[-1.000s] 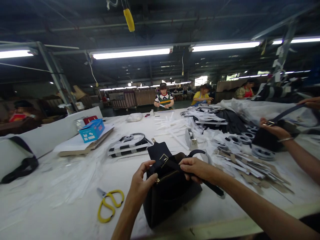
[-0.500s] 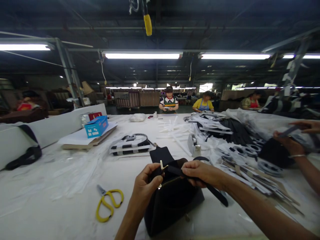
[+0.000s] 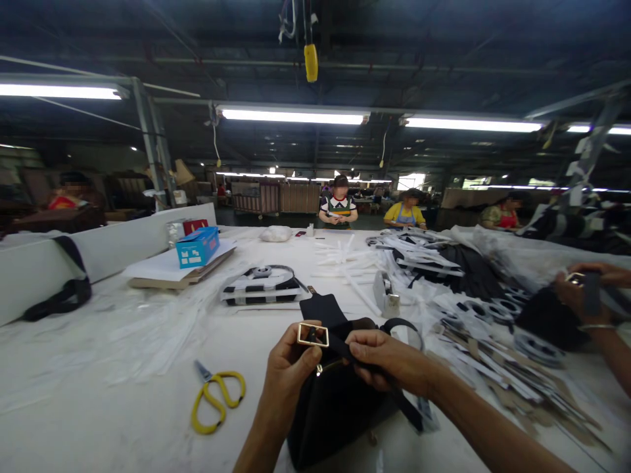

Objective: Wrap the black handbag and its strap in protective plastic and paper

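Observation:
A black bag with a gold zipper pull stands on the white table below my hands. My left hand pinches a gold rectangular buckle, its open frame facing me. Wrapped around a black strap, my right hand holds it just right of the buckle, and the strap's loose end hangs down past the bag's right side. Whether the strap passes through the buckle I cannot tell. Behind the hands a black flap lies on the table.
Yellow-handled scissors lie left of the bag. Beyond are a wrapped strap bundle, a blue box and a tape dispenser. Strips, rolls and plastic heap at the right, where a co-worker's hands hold a buckled strap. Other people work farther back.
My left hand has turned the buckle from edge-on to face me. My right hand has shifted slightly left with the strap, whose loose end hangs steeper. The view has shifted slightly.

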The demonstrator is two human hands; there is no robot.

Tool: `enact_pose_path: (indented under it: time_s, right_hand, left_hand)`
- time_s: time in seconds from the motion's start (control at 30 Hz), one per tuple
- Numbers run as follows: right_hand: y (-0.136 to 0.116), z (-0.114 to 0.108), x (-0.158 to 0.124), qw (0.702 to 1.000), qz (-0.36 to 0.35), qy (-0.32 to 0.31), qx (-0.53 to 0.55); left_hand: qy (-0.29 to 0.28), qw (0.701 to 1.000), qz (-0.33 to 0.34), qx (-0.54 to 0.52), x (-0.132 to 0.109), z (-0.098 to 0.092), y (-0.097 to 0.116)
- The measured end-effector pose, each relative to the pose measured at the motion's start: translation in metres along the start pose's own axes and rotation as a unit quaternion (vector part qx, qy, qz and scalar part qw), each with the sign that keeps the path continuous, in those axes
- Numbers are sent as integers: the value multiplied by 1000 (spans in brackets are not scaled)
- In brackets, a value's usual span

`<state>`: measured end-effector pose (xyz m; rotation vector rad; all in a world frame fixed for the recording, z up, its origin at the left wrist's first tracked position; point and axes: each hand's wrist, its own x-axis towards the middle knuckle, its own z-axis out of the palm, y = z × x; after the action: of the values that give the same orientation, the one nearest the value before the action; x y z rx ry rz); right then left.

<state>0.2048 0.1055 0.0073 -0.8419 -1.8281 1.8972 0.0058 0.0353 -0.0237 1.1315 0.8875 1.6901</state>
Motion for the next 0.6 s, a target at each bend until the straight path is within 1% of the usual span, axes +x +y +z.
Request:
enact_pose_path:
  time_s: [0.07,0.13,0.23,0.3,0.4,0.47,0.53,0.6]
  right_hand:
    - [-5,6,3,1000,-21,-6,-8]
    - [-13,12,6,999,-47,-8,-22]
    - [-23,19,8,996,-72,2,-51]
    - [-27,21,7,995,-74,1,-68]
    - [-27,22,7,995,-71,-11,-76]
    - [-25,24,8,994,-78,-8,-79]
    - [-23,28,10,991,-79,35,-100]
    - [-21,30,12,981,-81,108,-138]
  left_hand:
    - [-8,1000,-3,-4,1,2,-5]
    - [3,1000,-4,-2,1,5,-8]
    - [20,998,16,53,-1,6,-8]
    - [11,995,34,94,-2,5,-6]
    - [-20,991,29,132,-5,4,-4]
    - [-29,983,36,176,-5,6,-7]
    - [-31,969,62,235,-3,10,-11]
    - [-31,950,88,297,-2,15,-14]
